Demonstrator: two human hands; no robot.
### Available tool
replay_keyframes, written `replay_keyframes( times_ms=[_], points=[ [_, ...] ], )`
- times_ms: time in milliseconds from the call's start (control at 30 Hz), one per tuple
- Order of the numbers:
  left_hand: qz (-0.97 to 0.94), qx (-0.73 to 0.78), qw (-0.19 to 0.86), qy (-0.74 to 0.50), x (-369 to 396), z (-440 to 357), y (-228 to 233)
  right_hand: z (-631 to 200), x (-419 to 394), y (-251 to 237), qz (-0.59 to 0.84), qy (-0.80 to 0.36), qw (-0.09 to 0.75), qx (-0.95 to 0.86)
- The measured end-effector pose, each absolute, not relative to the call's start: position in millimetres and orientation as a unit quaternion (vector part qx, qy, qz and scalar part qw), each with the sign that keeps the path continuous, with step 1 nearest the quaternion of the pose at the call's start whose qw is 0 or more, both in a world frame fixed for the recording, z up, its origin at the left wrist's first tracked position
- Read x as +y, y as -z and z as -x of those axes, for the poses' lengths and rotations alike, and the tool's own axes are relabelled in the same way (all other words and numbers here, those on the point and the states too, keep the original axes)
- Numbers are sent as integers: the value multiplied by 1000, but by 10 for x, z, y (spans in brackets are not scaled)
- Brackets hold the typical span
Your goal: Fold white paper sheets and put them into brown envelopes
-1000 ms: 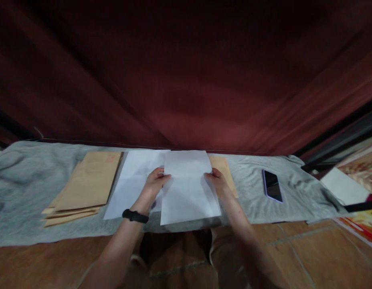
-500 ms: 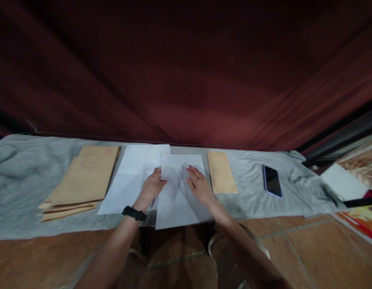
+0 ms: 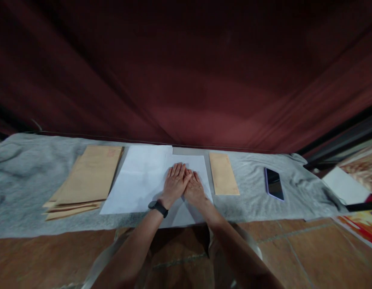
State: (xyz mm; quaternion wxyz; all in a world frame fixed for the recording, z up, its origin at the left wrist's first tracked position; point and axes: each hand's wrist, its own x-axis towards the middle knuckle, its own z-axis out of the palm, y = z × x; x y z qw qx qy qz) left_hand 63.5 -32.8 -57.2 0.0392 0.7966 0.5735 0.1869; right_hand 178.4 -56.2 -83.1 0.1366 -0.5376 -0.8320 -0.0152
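Both hands press flat, fingers (image 3: 177, 170) straight and together, on a white sheet (image 3: 192, 164) lying centre on the grey cloth (image 3: 23, 180); left hand (image 3: 174, 182) touches right hand (image 3: 194, 189). They grip nothing. The sheet's middle is hidden beneath them.

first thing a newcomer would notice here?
Both hands, the left hand with a black wristband and the right hand, lie flat side by side on a white sheet at the middle of the grey cloth. To their left lie more white paper and a stack of brown envelopes; to their right a single brown envelope and a dark phone. A dark red curtain fills the upper frame.
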Motion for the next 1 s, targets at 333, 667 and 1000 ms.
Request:
replay_keyframes(
  times_ms=[333,667,1000],
  points=[
    [-751,642,14,-155,-223,-327,750,-1870,-460,918,595,34,192,-780],
    [-719,678,20,-149,-214,-44,729,-2197,-404,1012,651,76,179,-734],
    [-791,568,9,-225,-153,-583,589,-2086,-435,833,657,28,191,-729]
  ],
)
